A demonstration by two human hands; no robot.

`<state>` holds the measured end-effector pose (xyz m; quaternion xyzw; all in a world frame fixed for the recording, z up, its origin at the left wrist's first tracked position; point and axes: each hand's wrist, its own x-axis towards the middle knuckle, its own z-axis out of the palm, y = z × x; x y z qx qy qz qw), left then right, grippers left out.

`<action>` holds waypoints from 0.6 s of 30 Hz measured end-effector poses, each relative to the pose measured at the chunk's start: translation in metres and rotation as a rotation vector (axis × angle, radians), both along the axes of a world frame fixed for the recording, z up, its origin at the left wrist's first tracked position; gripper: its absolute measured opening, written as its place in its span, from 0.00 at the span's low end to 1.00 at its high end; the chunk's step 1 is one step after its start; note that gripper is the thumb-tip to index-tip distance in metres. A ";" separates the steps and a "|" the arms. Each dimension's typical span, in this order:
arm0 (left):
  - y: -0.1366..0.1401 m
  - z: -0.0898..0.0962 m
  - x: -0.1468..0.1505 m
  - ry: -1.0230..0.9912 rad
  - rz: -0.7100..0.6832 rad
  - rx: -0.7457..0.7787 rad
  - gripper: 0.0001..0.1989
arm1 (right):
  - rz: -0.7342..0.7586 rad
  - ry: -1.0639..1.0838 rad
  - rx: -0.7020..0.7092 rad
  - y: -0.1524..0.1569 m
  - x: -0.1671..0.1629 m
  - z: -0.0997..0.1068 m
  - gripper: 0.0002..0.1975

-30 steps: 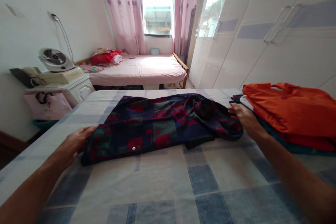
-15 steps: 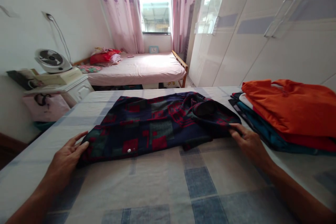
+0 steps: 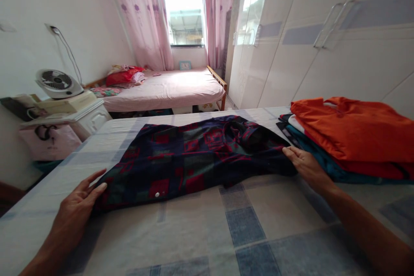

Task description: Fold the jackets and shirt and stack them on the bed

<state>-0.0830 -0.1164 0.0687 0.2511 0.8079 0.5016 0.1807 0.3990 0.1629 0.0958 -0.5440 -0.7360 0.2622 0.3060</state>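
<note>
A navy shirt (image 3: pixel 181 161) patterned in red and dark green lies across the bed, partly folded and rumpled at its right end. One pale button shows near its lower left edge. At the left end, my left hand (image 3: pixel 79 198) pinches the cloth, thumb on top and index finger stretched out above it; its lower fingers are hidden. My right hand (image 3: pixel 305 166) grips the right end between thumb and fingers, beside a stack of folded clothes topped by an orange shirt (image 3: pixel 349 133).
The shirt and stack rest on a bed with a blue-and-white checked sheet (image 3: pixel 181 241). Beyond it stands a pink-covered bed (image 3: pixel 168 88) beneath a window. A fan (image 3: pixel 58 83) sits on a cabinet at left; a white wardrobe (image 3: pixel 323 69) lines the right.
The shirt's right end has been drawn flatter, and the dark opening there has mostly closed. Both hands stay at the shirt's ends. The view has shifted slightly.
</note>
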 end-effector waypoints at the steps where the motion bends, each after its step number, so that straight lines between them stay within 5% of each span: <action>1: 0.001 0.002 0.002 -0.051 0.006 -0.012 0.33 | -0.023 -0.049 0.016 0.002 0.002 -0.001 0.19; 4: 0.004 0.015 0.013 -0.100 0.034 -0.043 0.34 | -0.046 -0.094 0.091 0.007 0.004 -0.002 0.18; 9: 0.004 0.024 0.022 0.167 0.070 -0.054 0.32 | 0.082 -0.040 0.027 0.023 0.010 0.007 0.20; 14: -0.001 0.003 0.013 0.505 -0.011 -0.289 0.26 | 0.019 -0.487 0.257 0.028 0.009 -0.014 0.16; 18: 0.002 0.008 0.014 0.815 -0.080 -0.436 0.26 | -0.049 -0.596 0.438 0.024 0.001 -0.017 0.16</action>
